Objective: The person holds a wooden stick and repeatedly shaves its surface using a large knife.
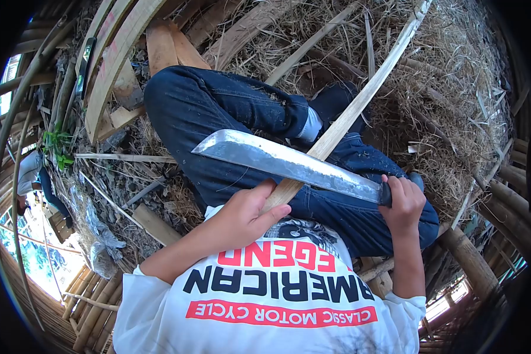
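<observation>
My right hand (404,203) is closed round the dark handle of a machete (289,164). The wide blade points left and lies across a long pale wooden strip (360,107), near its lower end. That lower end is held in my left hand (246,215), with the thumb on one side and the fingers on the other. From there the strip runs up and to the right, over my crossed legs in blue jeans (197,127), past the top edge of the view. What lies under my left palm is hidden.
Curved planks (119,56) stand at the upper left. Dry shavings (448,112) cover the ground at the upper right. Crumpled clear plastic (97,236) lies at the left. Another person (32,177) is at the far left edge. Bamboo poles (469,259) line the lower right.
</observation>
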### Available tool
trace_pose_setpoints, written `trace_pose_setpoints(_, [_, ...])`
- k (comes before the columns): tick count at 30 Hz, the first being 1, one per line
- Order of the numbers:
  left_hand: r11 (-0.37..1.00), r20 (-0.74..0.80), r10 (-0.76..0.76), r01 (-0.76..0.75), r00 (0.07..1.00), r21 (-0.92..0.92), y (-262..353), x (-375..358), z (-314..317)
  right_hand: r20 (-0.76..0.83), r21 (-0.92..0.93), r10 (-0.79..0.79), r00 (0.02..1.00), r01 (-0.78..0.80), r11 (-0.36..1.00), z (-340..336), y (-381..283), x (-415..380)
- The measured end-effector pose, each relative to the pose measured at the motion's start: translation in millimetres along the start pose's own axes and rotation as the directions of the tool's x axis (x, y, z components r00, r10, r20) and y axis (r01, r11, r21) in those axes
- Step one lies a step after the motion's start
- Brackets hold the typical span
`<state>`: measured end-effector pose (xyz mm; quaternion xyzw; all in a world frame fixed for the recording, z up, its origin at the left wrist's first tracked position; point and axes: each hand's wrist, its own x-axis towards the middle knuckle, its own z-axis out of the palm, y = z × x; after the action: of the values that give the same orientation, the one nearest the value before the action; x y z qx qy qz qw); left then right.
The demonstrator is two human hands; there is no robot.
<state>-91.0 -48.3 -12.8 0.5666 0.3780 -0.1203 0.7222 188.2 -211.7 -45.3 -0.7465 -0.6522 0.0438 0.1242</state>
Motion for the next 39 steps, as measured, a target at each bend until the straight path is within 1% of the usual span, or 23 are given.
trace_pose_setpoints(2, [1.0, 0.017, -0.005, 0.005, 1.0, 0.0, -1.9, 0.6, 0.2, -0.006, -0.01, -0.008, 1.0, 0.008, 1.0, 0.2, 1.8, -0.7])
trace_pose_setpoints(4, [0.999, 0.006, 0.04, -0.04, 0.999, -0.004, -3.2, 0.8, 0.9, 0.001, -0.015, -0.004, 1.0, 0.004, 1.0, -0.9, 2.5, -0.8])
trace_pose_setpoints(9, [1.0, -0.022, 0.009, -0.009, 1.0, -0.016, -8.6, 1.5, -1.9, 0.012, 0.0, 0.033, 0.999, -0.033, 0.999, 3.5, -3.8, -0.7])
trace_pose_setpoints(11, [1.0, -0.026, -0.009, 0.009, 1.0, -0.001, -8.0, 3.5, -7.6, 0.061, 0.103, 0.076, 0.995, -0.082, 0.991, 4.4, -15.5, 5.4])
trace_pose_setpoints(12, [0.998, -0.017, -0.055, 0.056, 0.998, 0.026, -3.4, 4.4, -11.7, 0.061, 0.098, 0.087, 0.994, -0.092, 0.991, 3.2, -23.7, 9.6])
trace_pose_setpoints(13, [0.993, -0.013, -0.104, 0.104, 0.995, 0.054, -0.5, 5.0, -14.0, 0.06, 0.184, 0.092, 0.994, -0.101, 0.978, 1.6, -34.0, 16.0])
trace_pose_setpoints(14, [0.992, -0.01, -0.107, 0.108, 0.994, 0.059, -4.5, 5.6, -9.1, 0.058, 0.273, 0.095, 0.994, -0.107, 0.956, 2.0, -43.1, 20.8])
trace_pose_setpoints(15, [0.999, 0.01, -0.006, 0.005, 1.0, 0.032, -11.8, 6.6, -0.5, 0.052, 0.279, 0.099, 0.994, -0.11, 0.954, 5.8, -50.5, 24.0])
trace_pose_setpoints(16, [0.995, 0.029, 0.097, -0.097, 0.995, 0.004, -14.3, 6.6, 4.8, 0.096, 0.318, 0.106, 0.99, -0.132, 0.939, 10.1, -57.4, 26.5])
trace_pose_setpoints(17, [0.998, 0.043, 0.049, -0.05, 0.998, 0.036, -13.1, 6.1, 6.0, 0.139, 0.354, 0.111, 0.984, -0.154, 0.922, 12.8, -60.7, 28.2])
trace_pose_setpoints(18, [0.998, 0.046, 0.051, -0.053, 0.998, 0.044, -13.5, 6.9, 5.4, 0.132, 0.354, 0.117, 0.984, -0.157, 0.922, 13.8, -61.1, 29.2])
trace_pose_setpoints(20, [0.991, -0.016, 0.135, -0.135, 0.991, 0.022, -15.1, 6.9, 5.3, 0.34, 0.382, 0.11, 0.934, -0.244, 0.891, 15.0, -60.5, 30.6])
trace_pose_setpoints(21, [0.987, -0.04, 0.161, -0.16, 0.986, 0.016, -14.4, 5.8, 4.7, 0.373, 0.361, 0.113, 0.921, -0.256, 0.897, 11.3, -56.1, 32.3])
trace_pose_setpoints(22, [0.998, -0.036, 0.058, -0.058, 0.998, 0.024, -8.6, 2.2, 1.0, 0.336, 0.337, 0.134, 0.932, -0.252, 0.907, 5.9, -50.1, 35.6])
trace_pose_setpoints(23, [0.999, -0.032, -0.042, 0.043, 0.999, 0.031, -5.7, 0.1, -1.5, 0.352, 0.312, 0.155, 0.923, -0.271, 0.911, 5.9, -39.5, 35.4])
trace_pose_setpoints(24, [0.999, -0.036, -0.045, 0.047, 0.998, 0.028, -6.9, 0.8, -0.4, 0.366, 0.283, 0.176, 0.914, -0.289, 0.915, 5.9, -32.6, 35.0])
trace_pose_setpoints(28, [1.0, -0.081, 0.012, -0.01, 0.997, 0.024, -12.6, 7.7, 5.1, 0.411, 0.259, 0.214, 0.886, -0.339, 0.905, 1.9, -48.8, 30.8])
trace_pose_setpoints(29, [1.0, -0.091, 0.028, -0.027, 0.995, 0.015, -14.0, 6.9, 5.8, 0.419, 0.299, 0.201, 0.885, -0.344, 0.89, -1.1, -53.6, 30.0])
trace_pose_setpoints(32, [0.998, -0.043, -0.041, 0.043, 0.998, 0.039, -5.1, 3.0, 5.8, 0.406, 0.301, 0.236, 0.883, -0.373, 0.877, 3.2, -40.6, 26.9])
trace_pose_setpoints(36, [0.998, -0.084, -0.023, 0.029, 0.996, 0.062, -14.3, 10.6, 3.2, 0.415, 0.241, 0.291, 0.862, -0.413, 0.879, 10.0, -49.1, 24.8])
trace_pose_setpoints(37, [0.997, -0.093, 0.045, -0.04, 0.995, 0.059, -14.5, 9.9, 4.9, 0.437, 0.293, 0.261, 0.861, -0.41, 0.864, 5.0, -55.7, 25.6])
trace_pose_setpoints(38, [0.993, -0.095, 0.105, -0.1, 0.99, 0.055, -15.4, 7.3, 7.0, 0.446, 0.295, 0.264, 0.855, -0.419, 0.859, 4.1, -54.8, 24.6])
trace_pose_setpoints(39, [0.994, -0.088, 0.1, -0.095, 0.991, 0.055, -15.4, 5.9, 6.5, 0.431, 0.289, 0.252, 0.866, -0.397, 0.871, 4.5, -48.9, 25.4])
